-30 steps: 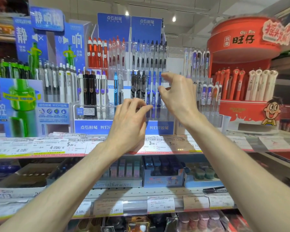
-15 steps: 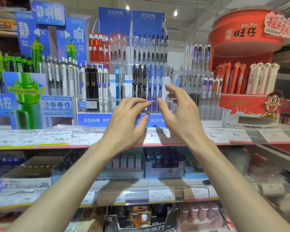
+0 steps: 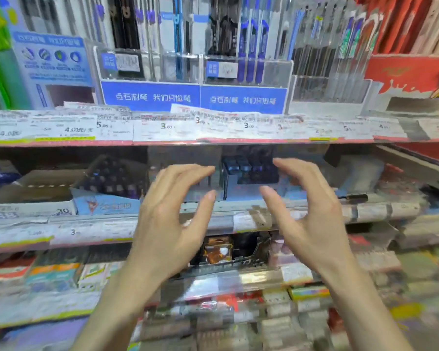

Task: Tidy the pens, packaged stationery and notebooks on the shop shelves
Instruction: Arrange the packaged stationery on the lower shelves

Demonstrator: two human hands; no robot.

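Observation:
My left hand [image 3: 167, 219] and my right hand [image 3: 307, 216] hover side by side in front of the second shelf, fingers spread and curved, holding nothing. Between and behind them stands a blue display box of small dark-blue items [image 3: 249, 178], with a grey box [image 3: 188, 173] to its left. Neither hand touches a box. On the top shelf above, clear acrylic racks hold upright pens [image 3: 251, 46] over blue printed panels [image 3: 195, 96]. The picture is blurred by motion.
A price-label strip [image 3: 162, 127] runs along the top shelf's edge. A cardboard tray [image 3: 36, 188] and a box of dark pens [image 3: 112, 178] sit at the left. A red display [image 3: 411, 69] stands upper right. Lower shelves hold packaged stationery [image 3: 226, 252] and flat packs [image 3: 289, 325].
Both hands have dropped from the pen racks on the top shelf to the second shelf, and the view has tilted down with them. The hands have drawn apart.

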